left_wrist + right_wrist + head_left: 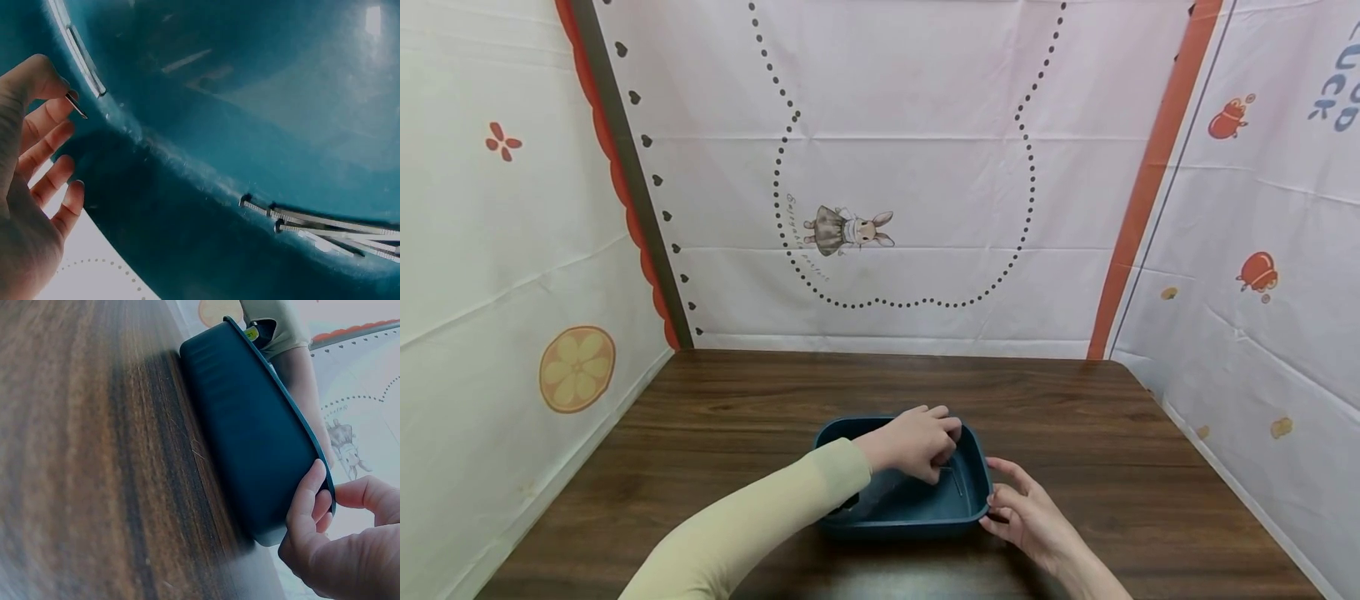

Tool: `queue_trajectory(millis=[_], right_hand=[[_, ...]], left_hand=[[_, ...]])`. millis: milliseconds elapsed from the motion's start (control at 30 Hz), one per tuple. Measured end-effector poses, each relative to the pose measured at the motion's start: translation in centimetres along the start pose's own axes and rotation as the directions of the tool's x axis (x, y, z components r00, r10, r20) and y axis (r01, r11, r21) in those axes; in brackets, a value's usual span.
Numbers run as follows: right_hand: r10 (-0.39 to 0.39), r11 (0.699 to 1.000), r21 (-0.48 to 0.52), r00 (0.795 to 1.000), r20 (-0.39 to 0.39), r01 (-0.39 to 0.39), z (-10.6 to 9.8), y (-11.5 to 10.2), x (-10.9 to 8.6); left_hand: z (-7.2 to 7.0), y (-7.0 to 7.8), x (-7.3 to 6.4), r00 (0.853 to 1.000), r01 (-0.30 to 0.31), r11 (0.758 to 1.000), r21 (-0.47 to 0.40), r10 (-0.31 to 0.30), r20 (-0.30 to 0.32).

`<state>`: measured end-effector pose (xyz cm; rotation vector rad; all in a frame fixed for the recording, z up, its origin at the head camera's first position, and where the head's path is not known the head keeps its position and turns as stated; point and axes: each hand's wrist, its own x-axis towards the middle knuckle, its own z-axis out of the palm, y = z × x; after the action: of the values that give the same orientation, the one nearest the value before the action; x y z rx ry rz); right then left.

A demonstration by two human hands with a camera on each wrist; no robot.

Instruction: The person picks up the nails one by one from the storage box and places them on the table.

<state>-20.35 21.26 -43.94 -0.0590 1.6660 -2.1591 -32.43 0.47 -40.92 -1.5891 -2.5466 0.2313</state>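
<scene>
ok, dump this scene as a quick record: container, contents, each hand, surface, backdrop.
container: blue bin, upright on the table
contents: loose nails, some overlapping along the bin's inner edge; exact count unclear
left_hand: left hand, inside the bin, pinches a nail with its pointed end showing
right_hand: right hand, holds the bin's rim at its right end
surface: dark wooden table
backdrop: white printed cloth

Count taken at tableside: one table (880, 383), one blue bin (902, 526), one left hand (917, 443), one right hand (1028, 518); at least five nails (319, 230) were visible, partly overlapping.
</scene>
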Motion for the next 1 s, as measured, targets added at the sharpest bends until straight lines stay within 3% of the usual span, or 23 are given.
queue_trajectory(millis=[333,733,1000], right_hand=[[0.0,1.0,-0.005,1.0,-0.024,0.0,0.1,-0.1,0.0],[-0.001,1.0,-0.006,1.0,-0.026,0.0,0.1,-0.1,0.0],[-0.008,1.0,-0.003,1.0,-0.02,0.007,0.0,0.1,0.0]], left_hand=[[-1.5,-1.7,-1.1,0.993,0.071,0.991,-0.111,-0.08,-0.081],[-1.9,-2.5,-2.4,0.987,0.107,0.99,-0.087,-0.117,-0.112],[-3.1,-2.7,-3.7,0.973,0.129,0.987,-0.097,-0.145,-0.181]])
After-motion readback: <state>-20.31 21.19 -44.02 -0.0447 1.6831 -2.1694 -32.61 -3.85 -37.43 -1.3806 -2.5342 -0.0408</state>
